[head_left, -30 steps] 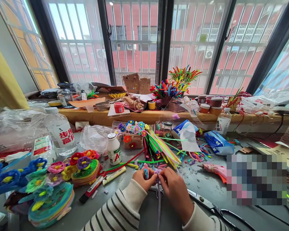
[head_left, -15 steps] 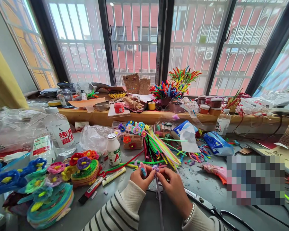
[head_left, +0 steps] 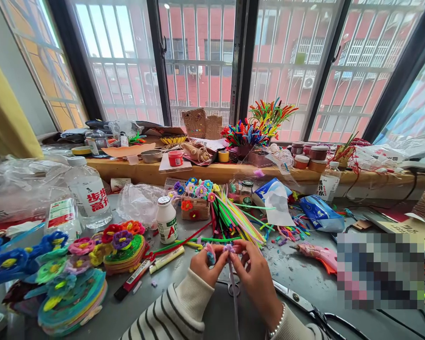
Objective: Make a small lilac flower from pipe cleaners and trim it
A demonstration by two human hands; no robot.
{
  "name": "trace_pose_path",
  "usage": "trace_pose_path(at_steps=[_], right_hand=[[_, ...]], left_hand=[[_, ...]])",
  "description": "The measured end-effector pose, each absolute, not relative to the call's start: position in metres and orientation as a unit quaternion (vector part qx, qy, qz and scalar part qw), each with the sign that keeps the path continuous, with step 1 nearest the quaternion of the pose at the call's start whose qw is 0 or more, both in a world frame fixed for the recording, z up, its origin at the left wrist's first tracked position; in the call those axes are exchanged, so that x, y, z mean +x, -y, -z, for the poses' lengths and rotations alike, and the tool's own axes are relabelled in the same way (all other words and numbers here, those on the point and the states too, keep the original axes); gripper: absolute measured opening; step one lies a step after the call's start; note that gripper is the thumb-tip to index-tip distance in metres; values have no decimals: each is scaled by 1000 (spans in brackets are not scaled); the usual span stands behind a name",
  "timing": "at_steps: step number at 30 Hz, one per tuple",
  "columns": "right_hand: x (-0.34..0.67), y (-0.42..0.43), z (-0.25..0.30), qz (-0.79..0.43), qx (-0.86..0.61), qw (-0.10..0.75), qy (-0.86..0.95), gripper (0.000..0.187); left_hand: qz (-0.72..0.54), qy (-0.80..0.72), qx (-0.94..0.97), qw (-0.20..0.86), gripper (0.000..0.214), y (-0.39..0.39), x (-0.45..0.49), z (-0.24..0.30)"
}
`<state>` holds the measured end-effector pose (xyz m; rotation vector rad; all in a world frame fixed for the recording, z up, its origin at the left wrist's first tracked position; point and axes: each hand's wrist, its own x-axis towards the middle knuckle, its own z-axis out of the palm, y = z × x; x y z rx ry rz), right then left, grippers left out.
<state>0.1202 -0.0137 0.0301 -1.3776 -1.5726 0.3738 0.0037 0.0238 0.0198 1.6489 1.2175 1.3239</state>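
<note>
My left hand [head_left: 207, 266] and my right hand [head_left: 253, 271] meet at the middle of a grey table [head_left: 297, 271], fingers pinched. Both grip a lilac pipe cleaner [head_left: 233, 288] whose top is curled into a small loop, its tail hanging down toward me between my wrists. My left fingers also hold a small pink and blue pipe-cleaner piece [head_left: 210, 254]. Just beyond my hands lies a fan of loose coloured pipe cleaners [head_left: 233, 219].
Finished pipe-cleaner flowers and stacked coasters [head_left: 71, 283] fill the left. Scissors [head_left: 304, 302], a pink glue gun [head_left: 317, 255], a small white bottle [head_left: 166, 219], a water bottle [head_left: 88, 191] and a flower basket [head_left: 194, 200] surround my hands. A cluttered wooden sill [head_left: 212, 170] runs behind.
My hands have lifted slightly away from me, and my right fingers have shifted on the lilac pipe cleaner. The camera has tilted a little.
</note>
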Motion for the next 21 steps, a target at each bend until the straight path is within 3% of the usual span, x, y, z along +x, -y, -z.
trace_pose_path(at_steps=[10,21], right_hand=[[119,13,-35,-257,-518,568,585,17],[129,12,-43,-265,-506,545,613,18]], left_hand=[[-488,-372,482,626,32,-20,11,-28],[-444,-392,512,623,33,-18,5,-38]])
